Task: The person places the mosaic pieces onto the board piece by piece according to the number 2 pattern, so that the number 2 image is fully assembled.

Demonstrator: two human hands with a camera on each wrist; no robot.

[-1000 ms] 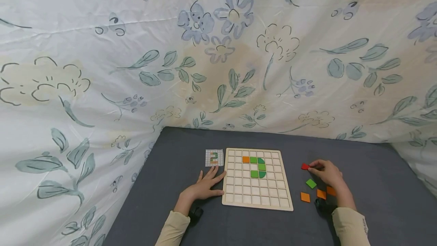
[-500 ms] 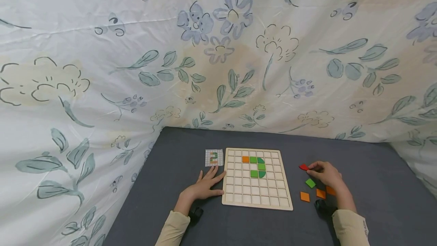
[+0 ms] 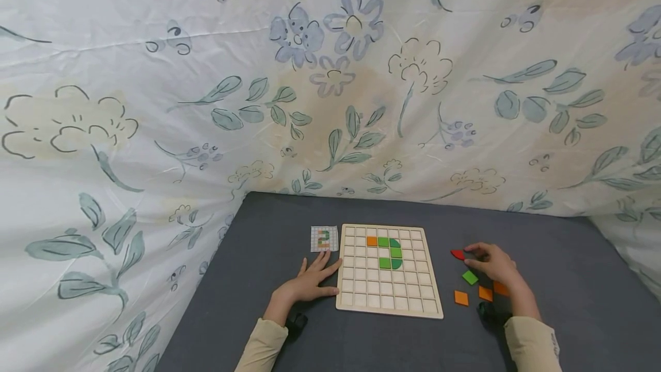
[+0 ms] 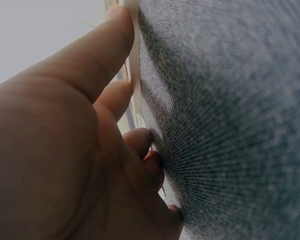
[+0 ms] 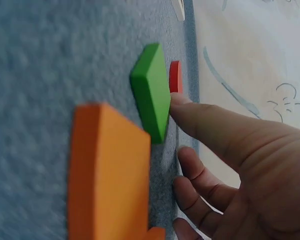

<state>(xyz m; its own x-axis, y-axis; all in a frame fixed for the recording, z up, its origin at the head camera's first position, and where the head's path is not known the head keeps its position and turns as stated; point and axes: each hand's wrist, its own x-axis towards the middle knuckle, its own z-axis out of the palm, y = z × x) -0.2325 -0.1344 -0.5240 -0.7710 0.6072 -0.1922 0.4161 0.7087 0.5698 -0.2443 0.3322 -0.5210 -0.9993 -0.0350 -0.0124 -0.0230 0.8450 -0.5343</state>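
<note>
My right hand [image 3: 493,262] has thumb and index finger on either side of the right end of a red quarter-circle tile [image 3: 457,254], by the dark tabletop. In the right wrist view the thumb tip meets the red tile [image 5: 175,75], behind a green tile [image 5: 151,92]. My left hand [image 3: 306,285] lies spread, fingertips at the left edge of a wooden grid board [image 3: 361,291]. On that board sit an orange tile [image 3: 372,241], several light green squares [image 3: 383,241] and dark green quarter-circles [image 3: 396,263]. A small pattern card [image 3: 317,240] lies above the left hand.
Near the right hand lie the green tile [image 3: 470,277] and orange square tiles [image 3: 461,298], one partly hidden under the wrist. A floral cloth [image 3: 413,159] hangs behind the dark table [image 3: 279,217]. Each wrist wears a black camera [image 3: 295,326].
The red tile has shifted slightly left and turned, showing more of its rounded shape. The right thumb and index finger have spread apart a little. The left hand stays where it was.
</note>
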